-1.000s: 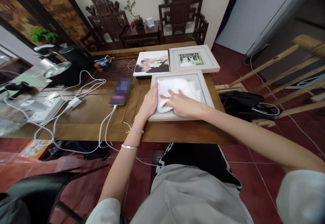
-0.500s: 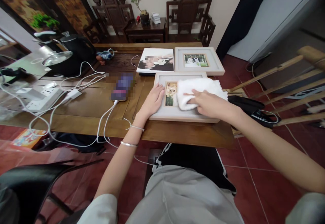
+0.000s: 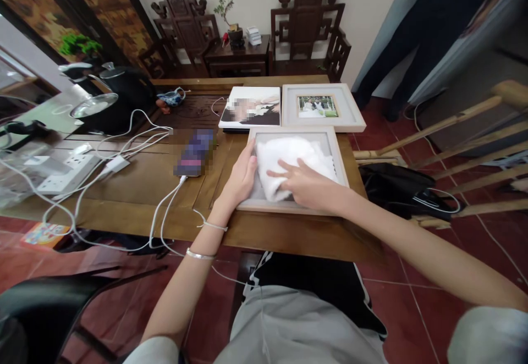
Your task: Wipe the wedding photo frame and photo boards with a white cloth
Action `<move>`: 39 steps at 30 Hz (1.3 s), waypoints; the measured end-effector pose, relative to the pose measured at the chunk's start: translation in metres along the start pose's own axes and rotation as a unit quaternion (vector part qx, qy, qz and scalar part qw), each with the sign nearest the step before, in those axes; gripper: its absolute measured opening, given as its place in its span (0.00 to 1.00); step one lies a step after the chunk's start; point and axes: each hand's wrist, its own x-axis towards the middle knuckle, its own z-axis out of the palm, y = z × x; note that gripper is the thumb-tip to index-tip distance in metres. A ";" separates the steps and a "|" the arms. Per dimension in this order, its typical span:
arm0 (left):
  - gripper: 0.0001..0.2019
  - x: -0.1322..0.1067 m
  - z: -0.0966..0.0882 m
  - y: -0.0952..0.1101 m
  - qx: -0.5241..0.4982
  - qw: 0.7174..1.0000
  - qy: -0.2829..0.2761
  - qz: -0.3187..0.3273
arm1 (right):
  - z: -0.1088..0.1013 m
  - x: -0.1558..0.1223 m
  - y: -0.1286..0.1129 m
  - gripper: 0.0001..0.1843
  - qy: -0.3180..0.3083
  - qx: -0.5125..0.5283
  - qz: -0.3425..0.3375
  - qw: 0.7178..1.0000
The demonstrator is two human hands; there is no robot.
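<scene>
A picture frame (image 3: 340,158) with a pale wooden border lies flat near the table's front edge. Along its left side, my left hand (image 3: 241,177) holds the border with fingers stretched forward. On the glass, my right hand (image 3: 307,185) presses a folded white cloth (image 3: 272,149), its fingers spread over the fabric. The cloth hides the frame's picture. Behind it stands a second frame (image 3: 350,108) with a small outdoor photo, lying flat too. Beside that one is a photo album or panel (image 3: 251,97) with a partly blurred cover picture.
A phone (image 3: 196,152) on a white cable lies left of my left hand. Cables run to a power strip (image 3: 68,174); a black kettle (image 3: 124,86) stands behind. A person in dark trousers (image 3: 424,28) stands at the back right. A wooden chair (image 3: 457,119) is at the right.
My right hand has slid the cloth left across the glass, covering the picture. My left hand has shifted from the frame's top left face to its left edge. The person behind shows more fully.
</scene>
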 end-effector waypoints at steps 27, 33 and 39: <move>0.21 0.002 -0.003 0.007 0.109 0.989 -0.097 -0.013 | 0.022 -0.051 -0.018 0.17 0.078 0.005 0.108 0.991; 0.21 0.002 -0.005 0.010 0.082 0.994 -0.070 -0.025 | 0.000 -0.103 -0.018 0.28 0.144 0.150 -0.003 0.978; 0.28 -0.002 -0.002 0.003 0.056 0.996 -0.013 -0.067 | 0.034 -0.124 0.018 0.17 0.303 0.185 0.126 0.926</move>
